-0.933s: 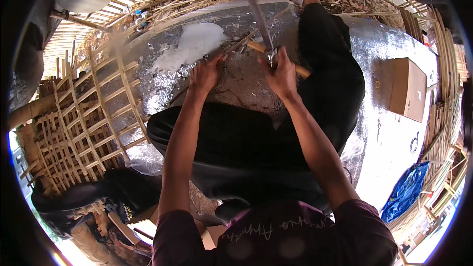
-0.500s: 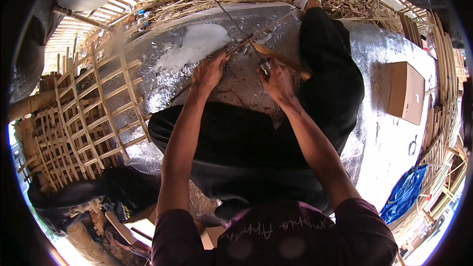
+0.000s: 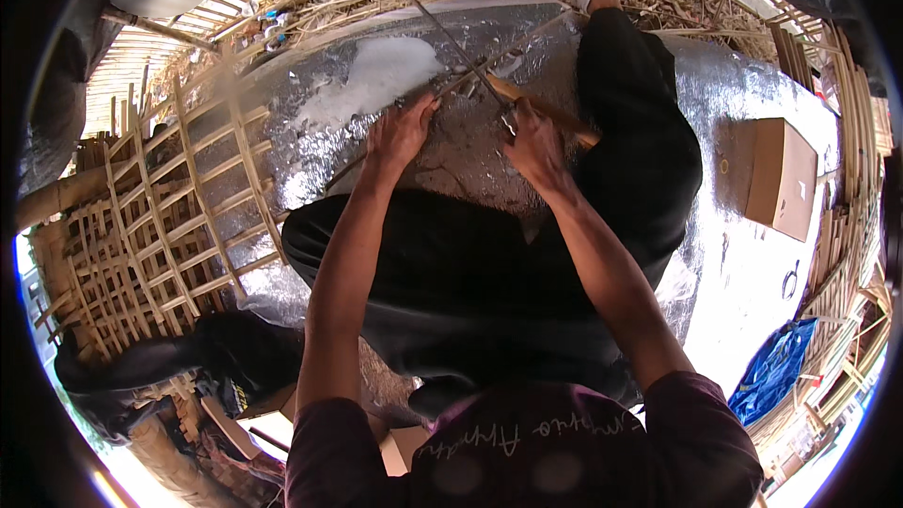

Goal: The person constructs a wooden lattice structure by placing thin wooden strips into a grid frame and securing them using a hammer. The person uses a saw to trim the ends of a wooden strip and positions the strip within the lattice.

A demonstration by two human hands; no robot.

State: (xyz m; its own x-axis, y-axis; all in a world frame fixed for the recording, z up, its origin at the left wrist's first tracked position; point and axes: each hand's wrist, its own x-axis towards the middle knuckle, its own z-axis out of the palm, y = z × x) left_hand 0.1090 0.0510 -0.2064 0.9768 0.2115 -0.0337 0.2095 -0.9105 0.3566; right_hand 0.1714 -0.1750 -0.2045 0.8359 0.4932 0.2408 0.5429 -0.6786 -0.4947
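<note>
My left hand is closed around a thin bamboo strip, which slants from beside my knee up to the far right. My right hand is closed on the near end of a long, thin dark rod. Whether this rod is a blade or a stick cannot be made out. The two long pieces cross just beyond my hands. A flat piece of light brown wood lies beyond my right hand, its far end close to the crossing.
Silvery sheeting lies under my work, with a whitish patch on it. Bamboo lattice panels stand at left. A cardboard box and blue plastic sheet are at right. Straw and strips line the far edge.
The dark rod and my right hand have shifted slightly away from me and to the right, still crossing the strip. My left hand keeps its hold. The whole view has moved a little.
</note>
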